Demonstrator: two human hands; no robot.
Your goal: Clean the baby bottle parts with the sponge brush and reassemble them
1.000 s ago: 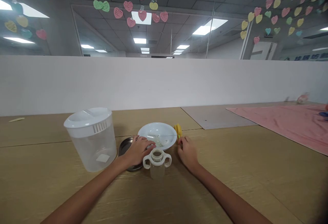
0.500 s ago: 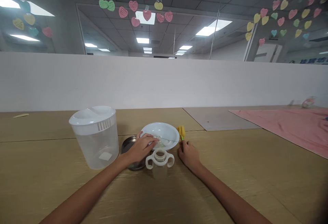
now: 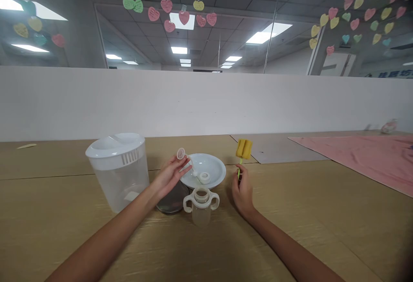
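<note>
Since the earlier frame, the left hand [image 3: 167, 179] has been lifting a pale round piece [image 3: 181, 153] with a thin tube, and the right hand [image 3: 243, 192] has been raising a yellow sponge brush [image 3: 244, 149]. Nearest the camera, a clear bottle [image 3: 201, 214] with 2 side handles is standing upright, its open mouth facing up. Just left of it, a dark metal dish [image 3: 172, 202] is lying partly under the left wrist. Farther out, the left hand is pinching the round piece in its fingertips, its other fingers spreading, while the tube is trailing over the bowl. The right hand is closing around the brush's green handle, whose long axis is pointing up, with the sponge end on top. The bottle's mouth is sitting between the 2 hands, nearer the camera than the sponge; the left hand is appearing closer to it. Behind the bottle, a white bowl [image 3: 211, 160] is holding a white ring [image 3: 204, 178]. To the left, a lidded container [image 3: 116, 157] is standing; beyond everything, a white wall [image 3: 206, 101] is rising.
</note>
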